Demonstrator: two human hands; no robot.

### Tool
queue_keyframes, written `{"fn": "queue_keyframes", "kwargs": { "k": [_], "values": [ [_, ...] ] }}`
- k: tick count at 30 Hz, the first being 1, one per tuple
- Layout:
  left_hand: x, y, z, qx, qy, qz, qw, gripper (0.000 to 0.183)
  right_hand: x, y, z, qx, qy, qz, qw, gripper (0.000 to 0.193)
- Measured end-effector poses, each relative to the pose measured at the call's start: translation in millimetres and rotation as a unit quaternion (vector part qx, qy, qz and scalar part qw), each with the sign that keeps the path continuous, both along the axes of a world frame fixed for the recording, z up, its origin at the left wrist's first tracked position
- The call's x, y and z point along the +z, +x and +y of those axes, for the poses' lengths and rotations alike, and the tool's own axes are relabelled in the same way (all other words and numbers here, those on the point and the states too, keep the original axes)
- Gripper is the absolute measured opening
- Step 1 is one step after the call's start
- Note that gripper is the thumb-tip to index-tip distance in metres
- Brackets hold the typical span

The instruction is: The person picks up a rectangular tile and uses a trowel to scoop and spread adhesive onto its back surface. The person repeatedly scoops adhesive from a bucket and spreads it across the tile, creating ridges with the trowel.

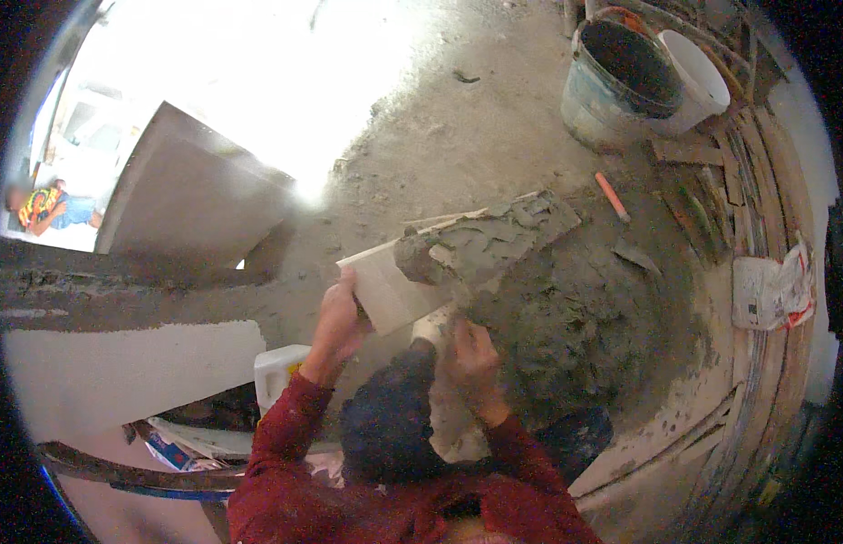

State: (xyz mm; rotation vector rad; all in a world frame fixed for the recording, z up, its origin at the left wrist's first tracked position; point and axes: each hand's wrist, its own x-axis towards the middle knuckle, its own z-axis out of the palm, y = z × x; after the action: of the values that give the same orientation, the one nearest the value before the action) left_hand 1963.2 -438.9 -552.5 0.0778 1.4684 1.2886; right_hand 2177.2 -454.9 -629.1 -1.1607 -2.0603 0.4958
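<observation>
My left hand grips the near left end of a long, pale tile. The tile is tilted, and lumpy grey mortar covers its far right part. Close to the tile's near edge, my right hand is closed with its fingers curled; whatever is in it is hidden or too blurred to name. Right of both hands a broad heap of wet mortar spreads on the floor. My bent knee in dark trousers shows below the tile.
A dark bucket and a white bucket stand far right. A tool with an orange handle lies beyond the mortar heap. At right is a white bag. A white jug sits left; a large panel leans beyond. Another person is far left.
</observation>
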Motion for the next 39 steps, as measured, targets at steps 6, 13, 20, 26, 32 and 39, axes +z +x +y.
{"fn": "queue_keyframes", "kwargs": {
  "k": [6, 13, 20, 26, 32, 39],
  "values": [
    [14, 8, 9, -0.023, 0.027, 0.005, 0.999, 0.05, -14, -7, -1, 0.015, -0.013, -0.004, 1.0, 0.031],
    [-16, -2, 5, 0.033, 0.009, 0.002, 0.999, 0.046, -65, 6, -29, 0.062, -0.015, 0.034, 0.997, 0.032],
    [-47, -15, -18, 0.046, -0.04, 0.026, 0.998, 0.052, -93, 116, -79, 0.03, -0.211, -0.018, 0.977, 0.028],
    [-51, -4, -16, 0.011, -0.084, 0.023, 0.996, 0.05, -18, 131, -26, -0.011, -0.065, -0.151, 0.986, 0.032],
    [-108, -27, -52, 0.058, -0.093, 0.014, 0.994, 0.054, 29, 90, 32, 0.152, -0.09, -0.265, 0.948, 0.029],
    [-148, -41, -56, -0.022, -0.123, 0.082, 0.989, 0.056, 43, 3, 105, 0.361, 0.078, -0.437, 0.82, 0.022]
  ]
}}
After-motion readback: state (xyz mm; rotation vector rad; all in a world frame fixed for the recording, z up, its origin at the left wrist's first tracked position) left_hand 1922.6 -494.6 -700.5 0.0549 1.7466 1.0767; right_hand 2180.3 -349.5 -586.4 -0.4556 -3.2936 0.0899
